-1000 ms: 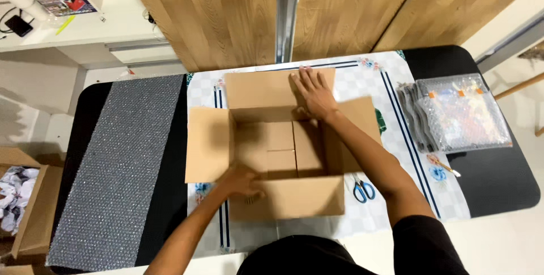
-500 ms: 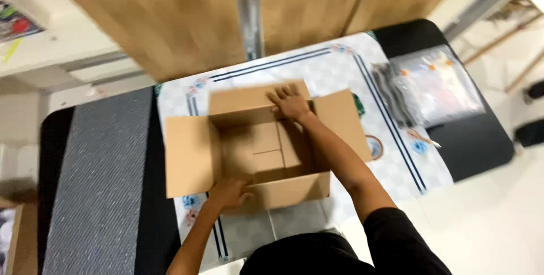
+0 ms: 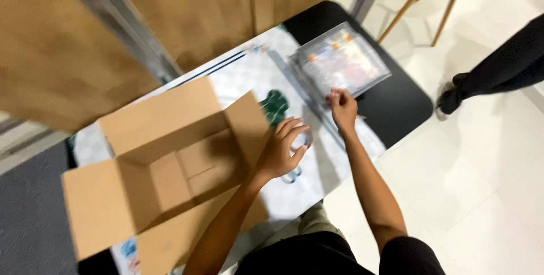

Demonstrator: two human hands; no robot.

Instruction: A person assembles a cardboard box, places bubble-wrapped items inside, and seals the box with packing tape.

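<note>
An open cardboard box [image 3: 164,167] with its flaps spread lies on the patterned white cloth [image 3: 249,73] of a black table [image 3: 396,105]. My left hand [image 3: 283,150] hovers just right of the box's right flap, fingers apart and holding nothing, above a pair of scissors [image 3: 292,177]. My right hand [image 3: 343,108] reaches further right, its fingers curled at the near edge of a stack of clear plastic packets [image 3: 340,59]. Blur hides whether it grips one.
A dark green item [image 3: 275,108] lies on the cloth between the box and the packets. A grey textured mat [image 3: 28,224] covers the table's left part. Wooden panels [image 3: 187,14] stand behind. Another person's dark-clad leg [image 3: 498,73] and chair legs [image 3: 442,8] are on the white floor at right.
The view has swung to the right. Both my hands have left the box: the right moved to the plastic packets, the left lifted off the front flap to beside the right flap.
</note>
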